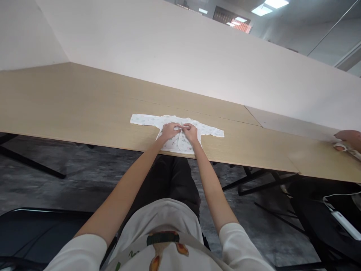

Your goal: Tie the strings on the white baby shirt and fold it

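Note:
A small white baby shirt (175,146) with a faint grey print lies spread on the wooden table, its long sleeves stretched out to both sides. Its lower hem comes close to the table's front edge. My left hand (170,131) pinches the fabric at the middle of the shirt's front. Close beside it, my right hand (190,132) pinches the front too, and the fingertips of both hands nearly meet. The cloth is slightly raised between them. Whatever small fastening may be in the fingers is too small to make out.
The light wooden table (70,101) runs across the view, with a white partition (169,60) behind it. At the far right is a doll-like object (349,141). A black chair (42,233) stands at lower left; a white power bank (345,225) lies on a dark seat at right.

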A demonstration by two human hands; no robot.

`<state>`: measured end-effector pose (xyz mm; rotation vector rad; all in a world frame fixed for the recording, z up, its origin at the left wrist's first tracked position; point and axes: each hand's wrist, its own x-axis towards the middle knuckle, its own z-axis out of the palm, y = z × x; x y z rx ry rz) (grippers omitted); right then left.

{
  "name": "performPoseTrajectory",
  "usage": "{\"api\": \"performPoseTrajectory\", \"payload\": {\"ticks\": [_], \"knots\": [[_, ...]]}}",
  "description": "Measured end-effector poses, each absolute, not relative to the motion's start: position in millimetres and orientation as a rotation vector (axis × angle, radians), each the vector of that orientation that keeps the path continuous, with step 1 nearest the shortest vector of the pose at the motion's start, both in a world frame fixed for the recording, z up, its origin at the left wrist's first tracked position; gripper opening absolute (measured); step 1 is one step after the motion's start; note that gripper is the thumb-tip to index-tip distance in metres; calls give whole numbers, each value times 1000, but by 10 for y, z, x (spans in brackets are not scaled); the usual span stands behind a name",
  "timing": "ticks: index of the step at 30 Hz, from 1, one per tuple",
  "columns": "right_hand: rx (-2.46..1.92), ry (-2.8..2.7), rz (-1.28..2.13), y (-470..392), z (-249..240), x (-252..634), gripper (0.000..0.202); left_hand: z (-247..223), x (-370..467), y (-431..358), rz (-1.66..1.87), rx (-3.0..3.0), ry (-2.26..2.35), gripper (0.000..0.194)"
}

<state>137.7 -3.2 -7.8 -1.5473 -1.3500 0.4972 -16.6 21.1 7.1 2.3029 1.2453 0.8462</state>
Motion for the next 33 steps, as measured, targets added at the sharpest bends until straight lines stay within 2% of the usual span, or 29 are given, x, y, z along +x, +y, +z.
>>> {"api": "performPoseTrajectory", "payload": {"ticks": [6,14,19,24,33], "knots": [[-1539,-1383,491,0,-108,1387,24,74,-167,199,835,2315,1268,27],[-1611,-1245,450,-23,-42,1398,35,85,-178,218,907,2196,1325,31],[-1660,-1335,432,-171,86,1361,29,132,-312,120,723,2452,1294,39],[-1692,-1481,482,-436,99,1230,20,78,-341,-5,687,2534,1162,31],[-1622,-1582,463,-627,76,1169,29,-24,-339,-1,775,2454,1112,23]]}}
